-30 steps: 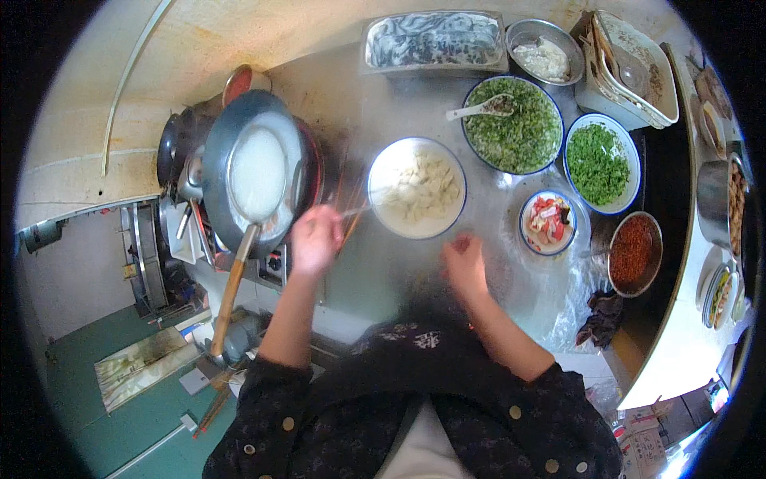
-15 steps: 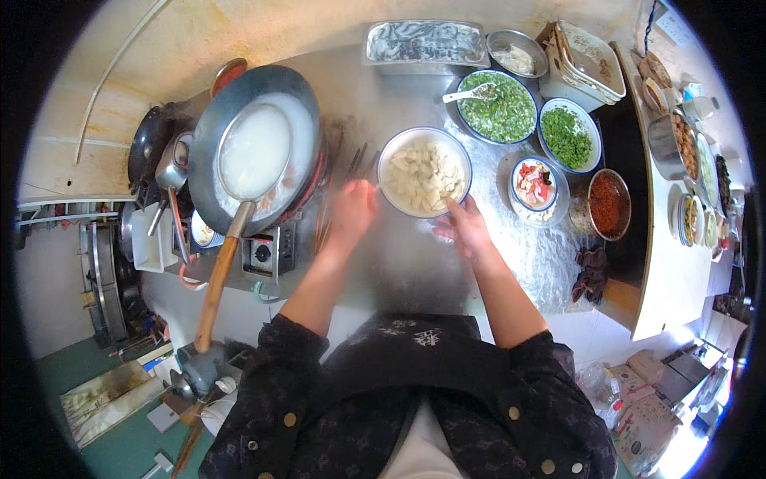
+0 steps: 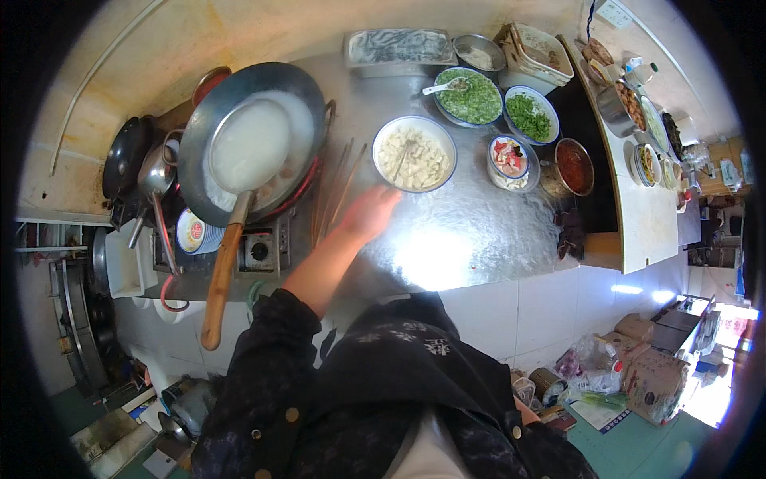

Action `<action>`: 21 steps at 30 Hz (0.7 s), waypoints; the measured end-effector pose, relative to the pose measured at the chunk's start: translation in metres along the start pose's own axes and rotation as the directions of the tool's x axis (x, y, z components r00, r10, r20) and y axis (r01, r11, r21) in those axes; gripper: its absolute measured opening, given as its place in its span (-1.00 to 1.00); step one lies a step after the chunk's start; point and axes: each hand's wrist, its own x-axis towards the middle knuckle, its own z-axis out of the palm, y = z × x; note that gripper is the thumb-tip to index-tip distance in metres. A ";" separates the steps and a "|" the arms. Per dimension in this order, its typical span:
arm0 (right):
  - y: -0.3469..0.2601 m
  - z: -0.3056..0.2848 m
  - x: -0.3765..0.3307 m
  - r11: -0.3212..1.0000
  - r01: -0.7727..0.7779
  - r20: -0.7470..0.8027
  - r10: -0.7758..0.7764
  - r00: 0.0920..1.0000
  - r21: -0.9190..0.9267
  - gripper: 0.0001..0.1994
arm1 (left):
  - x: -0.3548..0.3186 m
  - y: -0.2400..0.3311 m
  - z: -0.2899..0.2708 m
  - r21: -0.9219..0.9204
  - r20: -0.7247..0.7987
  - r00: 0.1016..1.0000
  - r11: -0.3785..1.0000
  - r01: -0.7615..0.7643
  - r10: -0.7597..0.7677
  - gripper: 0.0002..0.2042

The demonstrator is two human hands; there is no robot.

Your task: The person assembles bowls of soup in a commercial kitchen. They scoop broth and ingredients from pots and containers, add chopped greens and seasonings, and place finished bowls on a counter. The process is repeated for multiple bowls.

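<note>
A white bowl with a blue rim (image 3: 449,177) holds pale, soft-looking chunks and rests on the metal counter (image 3: 487,211). At its near rim is my left hand (image 3: 373,214), fingers closed. A thin grey utensil (image 3: 404,157) runs from beside the fingers into the chunks; its end is buried. My right hand is out of view; only a bit of that forearm shows low by my body. To the left, a large wok (image 3: 198,140) sits over the burner with cloudy liquid and a wide strainer (image 3: 251,145) in it, its wooden handle pointing toward me.
Chopsticks (image 3: 339,188) lie between wok and bowl. Behind stand a bowl of chopped greens with a white spoon (image 3: 471,97), another greens bowl (image 3: 532,117) and a metal tray (image 3: 399,49). To the right are a small bowl (image 3: 508,157) and a pot of red sauce (image 3: 574,166).
My right hand has let go of the bowl and left view. The bowl now stands on the counter. My left hand has moved to its near rim, and the view has turned slightly.
</note>
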 end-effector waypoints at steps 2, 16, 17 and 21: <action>0.019 0.005 -0.003 1.000 -0.010 0.044 0.011 0.999 -0.015 -0.45 | -0.002 0.002 -0.002 0.038 -0.011 1.000 0.999 -0.019 0.020 -0.83; -0.037 -0.139 0.052 0.848 0.058 0.261 0.096 0.961 -0.526 -0.53 | 0.032 0.019 -0.003 -0.142 -0.099 0.861 0.864 0.483 -0.498 -0.88; -0.047 -0.150 0.056 0.830 0.102 0.286 0.072 0.956 -0.549 -0.54 | 0.035 0.022 -0.001 -0.254 0.028 0.676 0.649 0.717 -0.736 -0.85; -0.108 -0.202 0.066 0.810 0.290 0.273 -0.168 0.947 -0.510 -0.55 | 0.049 0.024 0.000 -0.633 0.086 0.517 0.354 0.688 -0.852 -0.80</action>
